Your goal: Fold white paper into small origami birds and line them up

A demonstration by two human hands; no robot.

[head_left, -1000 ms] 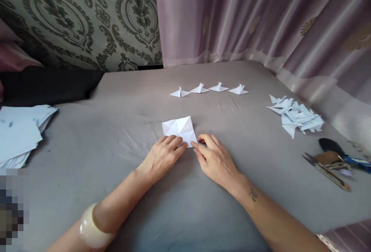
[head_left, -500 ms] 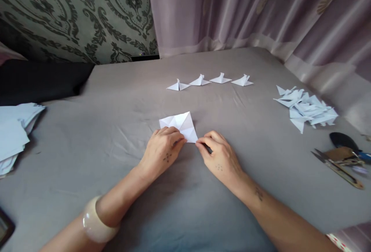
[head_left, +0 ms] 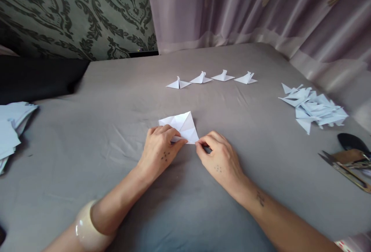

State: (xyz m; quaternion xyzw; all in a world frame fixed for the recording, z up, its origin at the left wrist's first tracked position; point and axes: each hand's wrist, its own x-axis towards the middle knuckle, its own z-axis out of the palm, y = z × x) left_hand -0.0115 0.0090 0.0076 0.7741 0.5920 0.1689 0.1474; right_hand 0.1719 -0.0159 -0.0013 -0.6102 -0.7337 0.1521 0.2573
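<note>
A creased white sheet of paper [head_left: 185, 124] lies on the grey cloth between my hands, its fold lines meeting near the middle. My left hand [head_left: 162, 143] covers its left and near-left part, thumb and fingers closed on the near edge. At the near right corner, my right hand [head_left: 218, 153] pinches the paper between thumb and forefinger. The paper's lower left part is hidden under my left fingers. Beyond it, several folded white paper birds [head_left: 202, 78] stand in a row.
A heap of folded white paper pieces [head_left: 315, 107] lies at the right, with scissors [head_left: 344, 171] and a black round object [head_left: 352, 143] nearer me. White sheets [head_left: 11, 128] are stacked at the left beside a black cloth-like item [head_left: 37, 78]. Curtains [head_left: 232, 8] hang behind.
The view has shifted slightly, so surrounding things sit a little farther outward. Both hands keep their hold on the paper, with barely any movement.
</note>
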